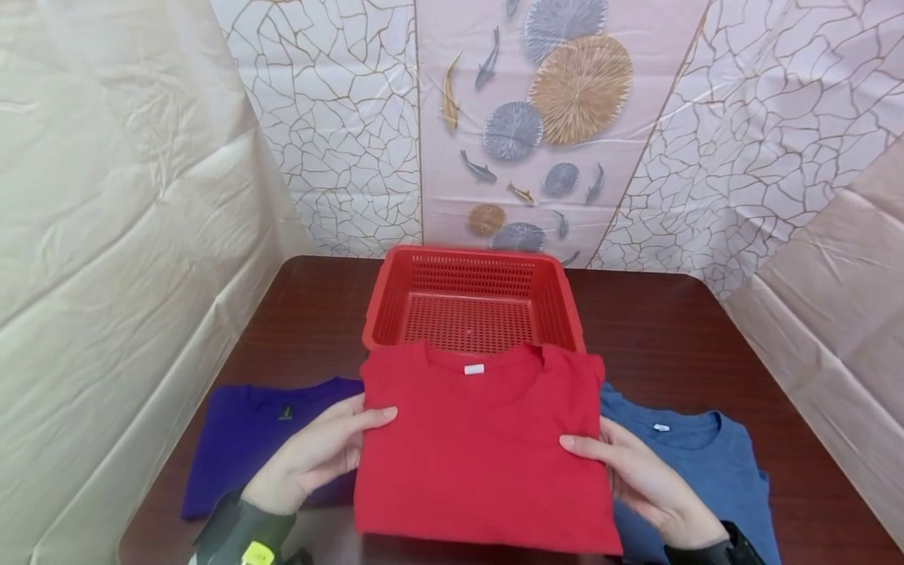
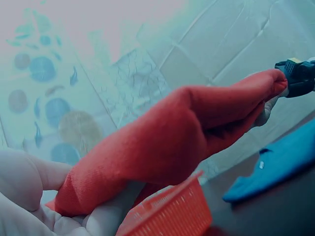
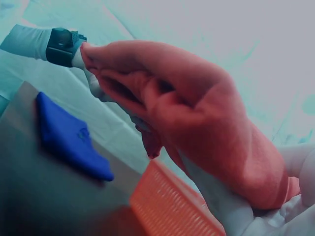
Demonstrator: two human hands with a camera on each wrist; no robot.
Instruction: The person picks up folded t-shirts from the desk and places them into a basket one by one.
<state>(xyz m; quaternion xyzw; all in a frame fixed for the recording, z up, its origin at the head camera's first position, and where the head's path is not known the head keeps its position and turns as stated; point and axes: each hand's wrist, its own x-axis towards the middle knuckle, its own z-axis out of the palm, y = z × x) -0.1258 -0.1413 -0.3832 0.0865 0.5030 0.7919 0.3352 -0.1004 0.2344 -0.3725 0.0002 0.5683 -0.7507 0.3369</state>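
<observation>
A folded red T-shirt with a white neck label is held up in front of me, raised above the table. My left hand grips its left edge, thumb on top and fingers beneath. On the opposite edge my right hand pinches it the same way. Both wrist views show the red shirt between thumb and fingers, its folded layers seen from the side. Just behind the shirt stands a red plastic basket; its bottom shows bare, and the shirt hides its near wall.
A folded purple T-shirt lies on the dark brown table at the left, partly behind my left hand. At the right lies a folded blue T-shirt, partly covered by my right hand. Patterned cloth hangs around the table.
</observation>
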